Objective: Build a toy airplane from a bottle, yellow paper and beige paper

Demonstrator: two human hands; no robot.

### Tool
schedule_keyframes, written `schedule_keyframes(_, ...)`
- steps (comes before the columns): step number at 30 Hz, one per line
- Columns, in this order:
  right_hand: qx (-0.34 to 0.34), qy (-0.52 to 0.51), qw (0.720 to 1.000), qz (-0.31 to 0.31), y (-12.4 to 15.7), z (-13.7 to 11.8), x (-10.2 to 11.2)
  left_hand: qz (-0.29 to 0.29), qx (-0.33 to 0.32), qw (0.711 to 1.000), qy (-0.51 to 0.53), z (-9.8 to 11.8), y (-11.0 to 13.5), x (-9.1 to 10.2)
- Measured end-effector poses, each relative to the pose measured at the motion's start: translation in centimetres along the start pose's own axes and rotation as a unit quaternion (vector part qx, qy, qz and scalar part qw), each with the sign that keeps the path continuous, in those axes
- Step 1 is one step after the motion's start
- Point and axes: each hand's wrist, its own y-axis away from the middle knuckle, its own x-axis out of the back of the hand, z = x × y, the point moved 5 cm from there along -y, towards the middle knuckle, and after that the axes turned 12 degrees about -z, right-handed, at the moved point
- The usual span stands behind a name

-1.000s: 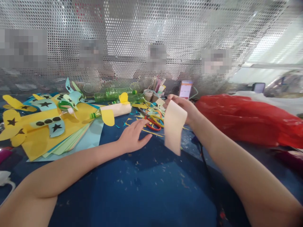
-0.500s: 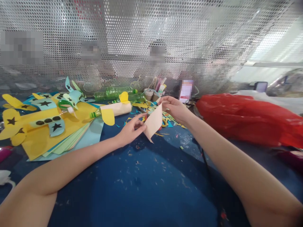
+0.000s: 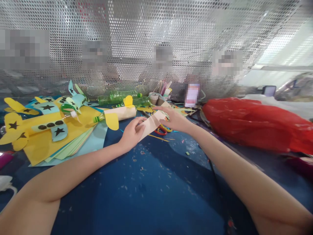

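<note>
My left hand (image 3: 132, 134) is closed on the near end of a cream piece of paper (image 3: 149, 125), which looks narrow and slants up to the right. At the far end, the fingers of my right hand (image 3: 174, 119) bend around the paper, partly hiding it. Just beyond and below the paper are red-handled scissors (image 3: 160, 132) among thin yellow paper strips. Left of my left hand lies a bottle plane (image 3: 120, 113) wrapped in cream paper, with yellow wings and a green cap.
Finished yellow-and-blue paper planes (image 3: 49, 125) lie at left on coloured sheets (image 3: 73, 143). Green bottles (image 3: 119, 96), a cup of sticks (image 3: 164, 94) and a phone (image 3: 192, 95) stand at the back by a perforated metal screen. A red plastic bag (image 3: 254, 124) fills the right.
The paper has turned from a broad upright sheet to a narrow, lower slant. My right hand has come down and slightly left over its far end; my left hand grips further round it.
</note>
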Motion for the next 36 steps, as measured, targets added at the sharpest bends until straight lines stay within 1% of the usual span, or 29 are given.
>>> schedule_keyframes(3,0.037,0.009,0.998,-0.056,-0.1,-1.0,-1.3,-0.019,-0.036,0.999,-0.025,0.6,0.1,-0.4)
schedule_keyframes(6,0.025,0.026,0.996,-0.076,-0.2,-0.5,-1.6,-0.032,-0.04,0.997,-0.053,0.6,0.2,-0.7)
schedule_keyframes(9,-0.013,0.032,0.997,-0.066,-0.3,0.6,-1.2,-0.026,-0.042,0.995,-0.083,0.5,-0.2,-0.4)
schedule_keyframes(11,-0.035,0.02,0.998,-0.041,-0.3,1.2,-0.5,-0.014,-0.062,0.993,-0.104,1.1,-1.0,0.6)
schedule_keyframes(13,-0.046,0.006,0.999,0.004,-0.2,1.6,0.2,0.02,-0.074,0.991,-0.113,2.2,-2.1,2.8)
schedule_keyframes(15,-0.054,-0.009,0.996,0.066,0.0,1.9,1.1,0.046,-0.059,0.989,-0.127,3.5,-3.4,5.9)
schedule_keyframes(16,-0.062,-0.023,0.993,0.098,0.2,2.1,1.5,0.04,-0.049,0.987,-0.147,4.2,-4.1,7.7)
schedule_keyframes(17,-0.074,-0.043,0.988,0.128,0.3,2.4,1.8,0.026,-0.035,0.985,-0.169,4.8,-4.8,9.6)
schedule_keyframes(18,-0.089,-0.068,0.982,0.153,0.5,2.8,2.0,-0.022,-0.008,0.982,-0.185,5.2,-5.4,11.3)
schedule_keyframes(19,-0.105,-0.095,0.975,0.17,0.6,3.2,2.0,-0.068,0.035,0.977,-0.198,5.2,-5.9,13.1)
schedule_keyframes(21,-0.132,-0.149,0.962,0.189,0.8,3.8,2.0,-0.127,0.138,0.952,-0.24,4.4,-6.2,16.9)
schedule_keyframes(22,-0.14,-0.174,0.955,0.192,0.8,4.0,1.8,-0.161,0.193,0.929,-0.272,3.6,-6.0,18.4)
schedule_keyframes(23,-0.145,-0.197,0.95,0.192,0.9,4.1,1.7,-0.204,0.245,0.9,-0.298,2.6,-5.6,19.6)
schedule_keyframes(25,-0.152,-0.234,0.943,0.182,0.9,4.1,1.4,-0.296,0.344,0.833,-0.318,-0.1,-4.3,20.9)
schedule_keyframes(26,-0.158,-0.246,0.939,0.181,0.9,4.1,1.3,-0.332,0.392,0.8,-0.309,-1.6,-3.5,21.1)
schedule_keyframes(27,-0.165,-0.255,0.935,0.184,0.9,4.1,1.3,-0.358,0.427,0.78,-0.286,-3.0,-2.8,20.9)
schedule_keyframes(28,-0.174,-0.262,0.929,0.194,1.0,4.1,1.3,-0.383,0.446,0.765,-0.262,-4.3,-2.2,20.4)
schedule_keyframes(30,-0.191,-0.269,0.919,0.217,1.2,4.3,1.5,-0.413,0.454,0.756,-0.228,-6.3,-1.4,19.3)
schedule_keyframes(32,-0.201,-0.262,0.918,0.221,1.2,4.5,1.5,-0.434,0.445,0.757,-0.202,-7.5,-1.0,18.4)
schedule_keyframes(34,-0.202,-0.248,0.924,0.21,1.2,4.8,1.5,-0.432,0.436,0.764,-0.199,-7.9,-1.0,18.5)
schedule_keyframes(36,-0.198,-0.237,0.93,0.199,1.2,5.0,1.5,-0.411,0.42,0.783,-0.205,-7.7,-1.2,19.4)
